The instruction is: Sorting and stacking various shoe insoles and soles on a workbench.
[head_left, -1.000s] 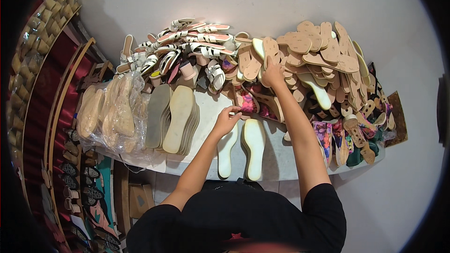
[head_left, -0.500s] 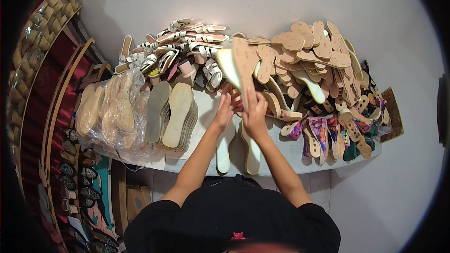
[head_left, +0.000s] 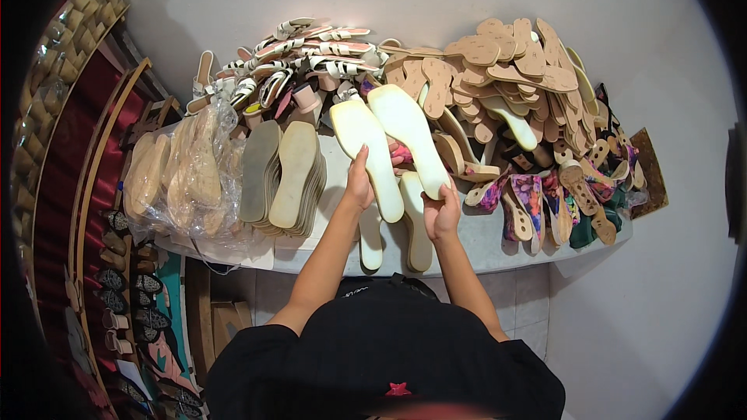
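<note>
Two pale cream shoe insoles are held up side by side over the table, their plain faces showing. My left hand (head_left: 359, 185) is closed round the edge of the left insole (head_left: 364, 140). Near the narrow heel end, my right hand (head_left: 442, 214) grips the right insole (head_left: 408, 126), whose wide toe end points away from me. Below them, two more pale insoles, a left one (head_left: 371, 249) and a right one (head_left: 420, 241), lie on the table near its front edge, partly hidden by the held ones.
Left of my hands stand stacked insoles (head_left: 294, 179) and a clear plastic bag (head_left: 191, 171) of wooden-looking soles. White strappy sandals (head_left: 331, 48) are heaped behind. At the right are a pile of tan insoles (head_left: 537, 78) and floral wedge heels (head_left: 525, 202). Shelves of shoes (head_left: 117, 288) line the left side.
The held insoles have turned from a tan face to their pale faces and moved apart. My right hand has shifted right and slightly nearer me, my left hand a little left.
</note>
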`<state>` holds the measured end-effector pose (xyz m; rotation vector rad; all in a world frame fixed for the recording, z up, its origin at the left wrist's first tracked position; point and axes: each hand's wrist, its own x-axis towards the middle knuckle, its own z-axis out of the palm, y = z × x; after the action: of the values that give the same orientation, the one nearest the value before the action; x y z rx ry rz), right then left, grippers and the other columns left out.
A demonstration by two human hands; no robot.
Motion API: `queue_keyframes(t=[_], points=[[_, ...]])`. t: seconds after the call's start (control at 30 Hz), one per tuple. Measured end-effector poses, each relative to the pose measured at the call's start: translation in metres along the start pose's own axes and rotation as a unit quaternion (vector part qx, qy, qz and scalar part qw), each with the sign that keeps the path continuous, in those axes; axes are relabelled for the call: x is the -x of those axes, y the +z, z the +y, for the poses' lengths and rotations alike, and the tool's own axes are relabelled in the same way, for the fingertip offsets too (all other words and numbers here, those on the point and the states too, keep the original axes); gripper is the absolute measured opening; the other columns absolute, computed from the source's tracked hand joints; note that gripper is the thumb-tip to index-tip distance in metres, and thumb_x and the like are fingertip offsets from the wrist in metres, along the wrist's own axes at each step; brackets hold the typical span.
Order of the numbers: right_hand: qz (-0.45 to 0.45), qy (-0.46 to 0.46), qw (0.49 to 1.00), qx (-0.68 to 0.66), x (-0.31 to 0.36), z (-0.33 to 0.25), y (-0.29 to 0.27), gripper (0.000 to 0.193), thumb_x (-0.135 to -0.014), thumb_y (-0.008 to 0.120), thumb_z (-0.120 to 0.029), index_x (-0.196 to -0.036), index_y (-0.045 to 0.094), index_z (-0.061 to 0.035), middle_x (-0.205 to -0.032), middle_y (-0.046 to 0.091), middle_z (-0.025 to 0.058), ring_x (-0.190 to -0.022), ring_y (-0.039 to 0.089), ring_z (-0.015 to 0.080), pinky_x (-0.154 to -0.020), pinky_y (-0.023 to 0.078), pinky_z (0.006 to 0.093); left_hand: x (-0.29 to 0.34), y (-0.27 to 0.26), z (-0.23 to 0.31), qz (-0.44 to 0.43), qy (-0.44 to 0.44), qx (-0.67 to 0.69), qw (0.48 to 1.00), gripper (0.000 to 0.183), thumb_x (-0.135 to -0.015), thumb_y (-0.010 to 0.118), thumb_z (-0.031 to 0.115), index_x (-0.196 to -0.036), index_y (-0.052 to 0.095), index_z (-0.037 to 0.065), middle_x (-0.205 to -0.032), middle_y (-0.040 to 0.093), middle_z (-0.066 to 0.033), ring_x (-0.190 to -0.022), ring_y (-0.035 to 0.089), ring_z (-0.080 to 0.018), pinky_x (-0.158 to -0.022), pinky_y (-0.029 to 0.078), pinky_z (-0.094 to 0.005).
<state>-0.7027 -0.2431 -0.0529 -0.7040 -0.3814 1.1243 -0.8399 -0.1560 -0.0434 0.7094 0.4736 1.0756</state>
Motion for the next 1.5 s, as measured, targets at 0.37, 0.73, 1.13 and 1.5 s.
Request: queue_keyframes(t=[0.37,0.73,1.13,1.5], points=[[-0.191,0.08,0.949,0.237,0.015,-0.01,-0.017,0.079,-0.067,0.05,0.009,-0.137,0.018,-0.0076,-0.125,0.038,0.0155,-0.111,0.045,0.0221,-0.088,0.04,0.0306,0.008,-0.008,-0.008,-0.06,-0.039,0.094,0.993,0.058,-0.088,0.027,0.041,-0.128,0.034,0.0,-0.122,0.048,-0.0168,-0.106,0.051,-0.0282,-0.089,0.041,-0.0404],[-0.147,-0.141,0.785,0.585,0.039,0.013,-0.002,0.071,-0.068,0.067,-0.018,-0.125,0.03,0.0044,-0.12,0.039,0.0226,-0.113,0.04,0.0326,-0.096,0.031,0.0374,0.003,-0.002,-0.022,-0.07,-0.024,0.135,0.988,0.079,-0.083,0.022,0.064,-0.13,0.031,0.001,-0.119,0.048,-0.0176,-0.107,0.049,-0.0386,-0.089,0.042,-0.0468],[-0.14,-0.161,0.77,0.601,0.037,0.017,-0.004,0.069,-0.068,0.068,-0.018,-0.123,0.033,0.0041,-0.114,0.035,0.0201,-0.11,0.037,0.0333,-0.096,0.03,0.0396,0.003,-0.002,-0.026,-0.07,-0.037,0.136,0.988,0.079,-0.083,0.021,0.066,-0.128,0.034,0.002,-0.115,0.049,-0.0178,-0.104,0.051,-0.035,-0.082,0.047,-0.0447],[-0.155,-0.144,0.79,0.575,0.039,0.016,-0.003,0.069,-0.068,0.068,-0.018,-0.123,0.032,0.0042,-0.113,0.038,0.0212,-0.109,0.039,0.0336,-0.095,0.031,0.039,0.002,0.0,-0.028,-0.039,-0.04,0.149,0.987,0.077,-0.082,0.022,0.066,-0.121,0.04,0.003,-0.106,0.054,-0.0162,-0.089,0.057,-0.029,-0.071,0.049,-0.0406]])
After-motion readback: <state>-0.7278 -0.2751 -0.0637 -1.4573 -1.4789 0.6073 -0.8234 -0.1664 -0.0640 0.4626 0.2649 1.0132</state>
